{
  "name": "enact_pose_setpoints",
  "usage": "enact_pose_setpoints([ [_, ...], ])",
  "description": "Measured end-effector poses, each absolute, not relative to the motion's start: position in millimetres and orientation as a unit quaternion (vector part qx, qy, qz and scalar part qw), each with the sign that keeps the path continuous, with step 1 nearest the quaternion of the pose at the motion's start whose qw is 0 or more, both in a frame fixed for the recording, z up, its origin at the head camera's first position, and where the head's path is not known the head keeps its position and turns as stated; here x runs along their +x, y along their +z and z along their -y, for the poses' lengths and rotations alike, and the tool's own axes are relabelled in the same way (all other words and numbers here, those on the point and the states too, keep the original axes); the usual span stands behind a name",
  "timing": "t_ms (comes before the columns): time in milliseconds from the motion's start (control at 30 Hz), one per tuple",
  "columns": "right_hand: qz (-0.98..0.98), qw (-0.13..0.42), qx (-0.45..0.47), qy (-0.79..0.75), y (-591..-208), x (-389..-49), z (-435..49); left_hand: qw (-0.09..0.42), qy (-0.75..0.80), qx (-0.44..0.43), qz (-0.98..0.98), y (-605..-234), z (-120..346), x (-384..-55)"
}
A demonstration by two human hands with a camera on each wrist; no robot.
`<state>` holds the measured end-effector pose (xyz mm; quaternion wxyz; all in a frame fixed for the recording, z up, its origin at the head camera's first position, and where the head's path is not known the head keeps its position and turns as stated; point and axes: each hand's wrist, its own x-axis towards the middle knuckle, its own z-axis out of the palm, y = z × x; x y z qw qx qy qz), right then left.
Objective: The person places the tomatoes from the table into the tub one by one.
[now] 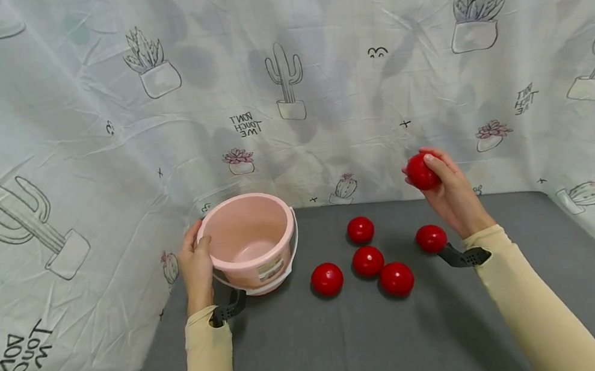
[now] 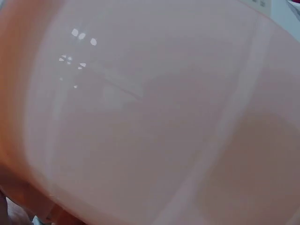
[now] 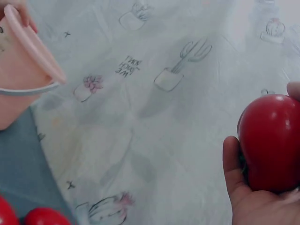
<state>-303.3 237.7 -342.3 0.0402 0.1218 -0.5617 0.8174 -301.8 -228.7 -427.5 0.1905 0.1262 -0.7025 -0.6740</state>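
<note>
A white cactus-print cloth (image 1: 341, 84) stands behind a gray tabletop (image 1: 293, 355). At left, the left hand (image 1: 197, 271) has its grip pinching the rim of a pink bucket (image 1: 250, 233) — white handle (image 1: 277, 281) hanging in front. Next, four red tomatoes (image 1: 368, 261) sit on the tabletop; farther right, the right hand (image 1: 456, 200) curls its grip round a held tomato (image 1: 421, 172) — raised, a lone tomato (image 1: 431, 238) near the wrist.

On my left wrist feed I see a glossy pink bucket (image 2: 140, 140) close up, nearly filling the view, with white glints (image 2: 82, 36) at upper left, a paler streak (image 2: 234, 98) slanting across the right half, and a blurred orange-brown band (image 2: 11, 93) along the left edge.
</note>
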Motion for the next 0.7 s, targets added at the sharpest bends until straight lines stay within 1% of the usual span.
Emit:
enact_pose_setpoints([
  [233, 0.567, 0.068, 0.134, 0.810, -315.9, -323.0, -222.0, 0.192, -0.669, 0.114, 0.709, -429.8, 231.2, -299.8],
  [433, 0.561, 0.069, 0.145, 0.812, -301.6, -330.5, -211.8, 0.196, -0.673, 0.118, 0.703, -430.2, 230.6, -298.7],
  [700, 0.537, 0.085, 0.160, 0.824, -286.4, -341.9, -193.7, 0.203, -0.674, 0.114, 0.701, -432.8, 230.6, -302.1],
])
